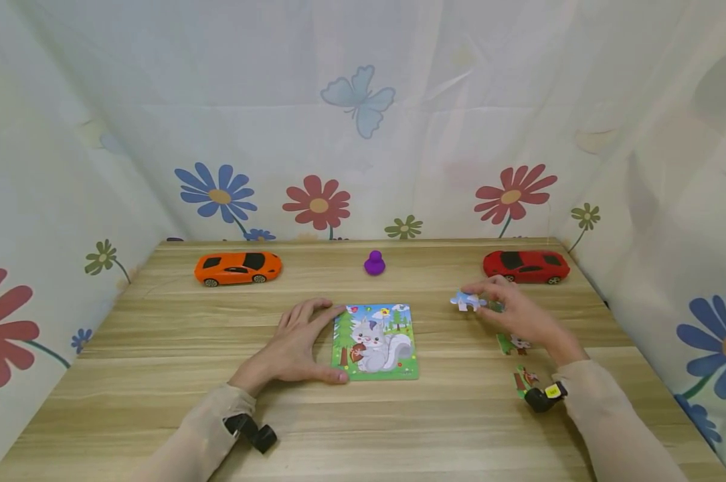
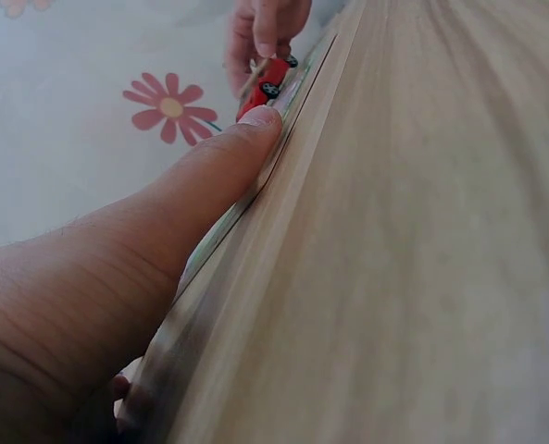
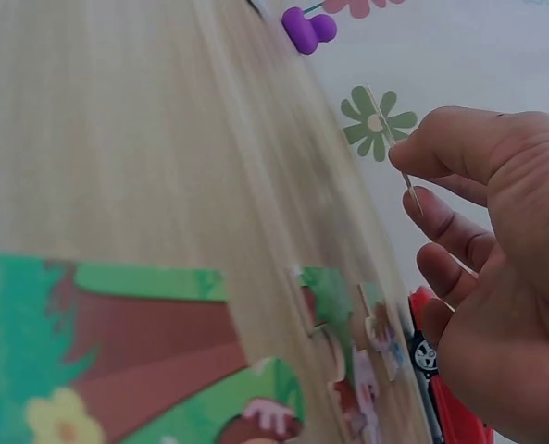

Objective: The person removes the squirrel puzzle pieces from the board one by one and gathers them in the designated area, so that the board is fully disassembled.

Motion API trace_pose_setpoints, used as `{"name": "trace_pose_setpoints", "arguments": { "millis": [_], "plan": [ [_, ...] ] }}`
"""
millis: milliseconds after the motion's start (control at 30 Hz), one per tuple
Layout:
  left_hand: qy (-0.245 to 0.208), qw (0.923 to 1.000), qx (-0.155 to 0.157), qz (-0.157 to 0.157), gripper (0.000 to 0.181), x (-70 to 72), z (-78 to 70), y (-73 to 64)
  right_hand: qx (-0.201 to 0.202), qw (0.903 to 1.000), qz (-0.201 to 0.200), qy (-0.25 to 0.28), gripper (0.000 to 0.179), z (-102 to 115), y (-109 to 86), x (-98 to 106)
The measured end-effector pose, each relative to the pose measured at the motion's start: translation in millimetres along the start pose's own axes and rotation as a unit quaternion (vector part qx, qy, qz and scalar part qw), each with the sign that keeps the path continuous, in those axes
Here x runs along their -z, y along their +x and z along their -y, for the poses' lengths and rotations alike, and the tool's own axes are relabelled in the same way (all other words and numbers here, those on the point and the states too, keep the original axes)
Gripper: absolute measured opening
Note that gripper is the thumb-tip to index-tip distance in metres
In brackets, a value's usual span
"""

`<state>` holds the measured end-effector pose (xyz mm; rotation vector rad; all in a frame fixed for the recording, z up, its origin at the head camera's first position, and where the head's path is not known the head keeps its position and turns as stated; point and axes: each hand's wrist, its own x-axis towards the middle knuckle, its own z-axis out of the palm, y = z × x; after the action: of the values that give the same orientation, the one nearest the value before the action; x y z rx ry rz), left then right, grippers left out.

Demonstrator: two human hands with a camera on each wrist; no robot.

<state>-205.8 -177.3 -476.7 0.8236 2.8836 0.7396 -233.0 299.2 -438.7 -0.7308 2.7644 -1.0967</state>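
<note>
A square picture board (image 1: 377, 348) with a grey squirrel on green grass lies flat in the middle of the table. My left hand (image 1: 293, 345) rests at its left side, the thumb on the lower left corner and the index fingertip by the upper left one. In the left wrist view the thumb (image 2: 228, 153) lies straight along the board's edge. Off to the right, my right hand (image 1: 516, 311) pinches a pale blue jigsaw piece (image 1: 461, 299) between thumb and fingers, above the table. The right wrist view shows this piece (image 3: 377, 109) edge-on.
Loose jigsaw pieces lie under and beside my right forearm, among them a green one (image 1: 505, 344) and a brown-and-green one (image 1: 521, 383). Along the back stand an orange toy car (image 1: 237, 269), a purple knob-shaped object (image 1: 375, 263) and a red toy car (image 1: 528, 266). A flowered curtain (image 1: 266, 120) encloses the table.
</note>
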Motion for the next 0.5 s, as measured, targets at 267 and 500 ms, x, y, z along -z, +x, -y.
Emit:
{"name": "trace_pose_setpoints", "arguments": {
  "millis": [267,500],
  "plan": [
    [0.003,1.0000,0.002,0.000,0.133,-0.5,1.1,0.5,0.007,0.9997,0.009,-0.022,0.044,-9,1.1,-8],
    [0.000,1.0000,0.000,-0.001,0.133,0.3,0.5,0.1,0.002,0.9989,0.004,-0.047,0.043,-8,0.9,-13]
  ]
}}
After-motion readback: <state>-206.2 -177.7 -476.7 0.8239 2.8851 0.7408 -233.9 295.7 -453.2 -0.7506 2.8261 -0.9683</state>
